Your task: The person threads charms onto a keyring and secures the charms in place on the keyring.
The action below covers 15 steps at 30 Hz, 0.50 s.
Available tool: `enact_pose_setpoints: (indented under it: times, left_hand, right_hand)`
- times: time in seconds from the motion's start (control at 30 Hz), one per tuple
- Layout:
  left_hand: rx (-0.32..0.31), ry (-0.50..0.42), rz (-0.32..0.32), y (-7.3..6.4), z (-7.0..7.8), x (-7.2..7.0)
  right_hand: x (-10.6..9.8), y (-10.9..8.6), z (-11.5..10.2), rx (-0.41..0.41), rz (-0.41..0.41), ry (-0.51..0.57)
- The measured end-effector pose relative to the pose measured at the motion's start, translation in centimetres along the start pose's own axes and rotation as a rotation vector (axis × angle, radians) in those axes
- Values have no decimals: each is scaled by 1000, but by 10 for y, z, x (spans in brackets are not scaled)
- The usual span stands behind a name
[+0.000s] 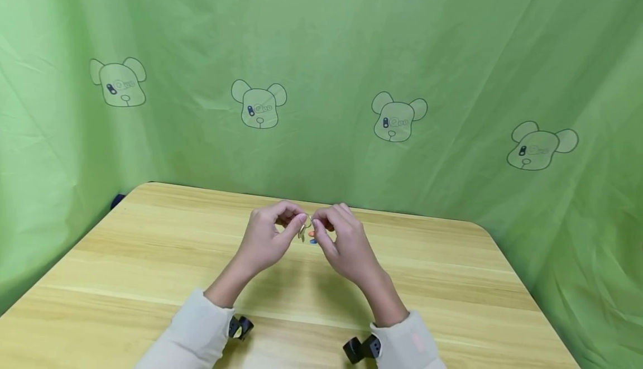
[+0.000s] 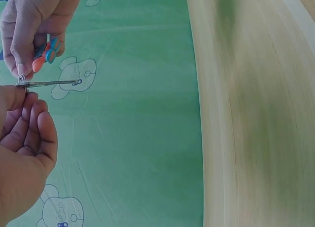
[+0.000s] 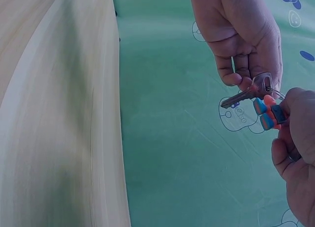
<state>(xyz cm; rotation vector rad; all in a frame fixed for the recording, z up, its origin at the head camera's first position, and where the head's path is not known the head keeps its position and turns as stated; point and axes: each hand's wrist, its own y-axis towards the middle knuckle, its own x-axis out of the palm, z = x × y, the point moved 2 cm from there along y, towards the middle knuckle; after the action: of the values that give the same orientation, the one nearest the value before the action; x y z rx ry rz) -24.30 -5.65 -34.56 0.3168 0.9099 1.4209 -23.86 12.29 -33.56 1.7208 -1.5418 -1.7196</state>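
Observation:
Both hands meet over the far half of the table around a thin metal key ring (image 1: 309,222). My left hand (image 1: 268,235) pinches the ring beside the head of a metal key (image 3: 251,93), which hangs down from it. On the ring's other side, my right hand (image 1: 346,240) pinches it between thumb and forefinger. A small orange and blue charm (image 3: 268,113) dangles under the right fingertips, partly hidden by them in the head view. The key shows edge-on in the left wrist view and flat in the right wrist view.
The wood-grain table (image 1: 150,257) has rounded far corners. Behind and beside it hangs a green curtain (image 1: 321,39) printed with bear heads. Black wrist cameras sit at both cuffs, the left camera (image 1: 241,327) and the right camera (image 1: 361,349), above the table.

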Motion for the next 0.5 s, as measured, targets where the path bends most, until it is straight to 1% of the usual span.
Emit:
enact_pose_setpoints:
  times: [0.2,0.5]
  left_hand:
    - [-6,-3,18,0,1,-1]
    - [-32,-18,40,0,2,-1]
  right_hand:
    - [0,2,-2,-7,3,-2]
    - [0,1,-2,-18,9,22]
